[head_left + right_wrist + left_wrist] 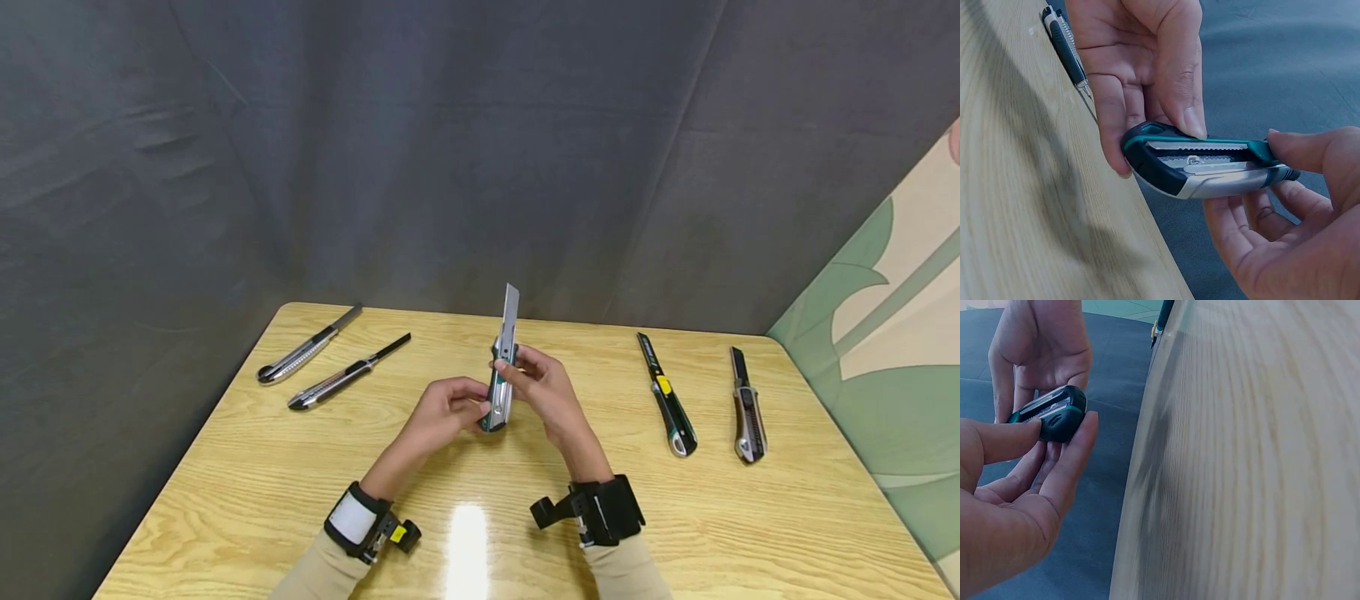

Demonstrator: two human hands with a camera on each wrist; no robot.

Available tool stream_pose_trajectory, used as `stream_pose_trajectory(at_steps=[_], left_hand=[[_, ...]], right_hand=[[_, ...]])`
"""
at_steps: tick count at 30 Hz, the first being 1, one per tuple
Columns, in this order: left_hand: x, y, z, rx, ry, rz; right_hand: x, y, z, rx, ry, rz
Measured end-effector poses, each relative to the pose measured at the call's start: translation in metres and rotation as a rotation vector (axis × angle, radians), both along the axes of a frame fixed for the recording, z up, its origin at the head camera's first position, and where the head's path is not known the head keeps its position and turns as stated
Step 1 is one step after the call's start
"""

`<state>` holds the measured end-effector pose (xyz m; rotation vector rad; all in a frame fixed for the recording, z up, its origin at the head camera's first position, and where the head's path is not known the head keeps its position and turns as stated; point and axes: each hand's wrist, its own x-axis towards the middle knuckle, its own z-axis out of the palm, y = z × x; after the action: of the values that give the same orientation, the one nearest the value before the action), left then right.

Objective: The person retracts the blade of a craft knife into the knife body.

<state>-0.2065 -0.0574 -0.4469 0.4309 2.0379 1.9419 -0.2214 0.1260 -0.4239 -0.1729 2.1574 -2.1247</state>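
Between both hands a silver and green utility knife [502,379] is held above the table, its wide blade extended and pointing up and away. The left hand [448,410] pinches the handle's rounded butt end between thumb and fingers. Higher on the handle, the right hand [546,390] grips it, thumb on the green slider. In the right wrist view the knife [1197,165] shows its serrated slot and dark end cap, with the left hand [1141,62] at that cap. The left wrist view shows the dark butt [1063,422] foreshortened; the blade is hidden there.
Two silver utility knives, one farther back [309,346] and one nearer [348,375], lie on the left of the wooden table [247,517]. On the right lie a green-black knife with a yellow slider [666,396] and a brownish-grey knife [747,408]. A dark curtain [480,167] hangs behind.
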Motion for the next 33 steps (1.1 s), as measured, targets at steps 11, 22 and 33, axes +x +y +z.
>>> stream_pose_trajectory(at_steps=[11,22,33], left_hand=[[-0.003,0.002,-0.011,0.018,0.044,0.039],[-0.003,0.001,-0.008,0.043,0.003,0.013],[0.009,-0.002,0.018,0.023,0.036,0.000]], right_hand=[[0.000,-0.001,-0.002,0.024,-0.016,-0.001],[0.001,-0.004,0.002,0.002,0.036,0.072],[0.002,-0.004,-0.001,0.016,0.080,0.093]])
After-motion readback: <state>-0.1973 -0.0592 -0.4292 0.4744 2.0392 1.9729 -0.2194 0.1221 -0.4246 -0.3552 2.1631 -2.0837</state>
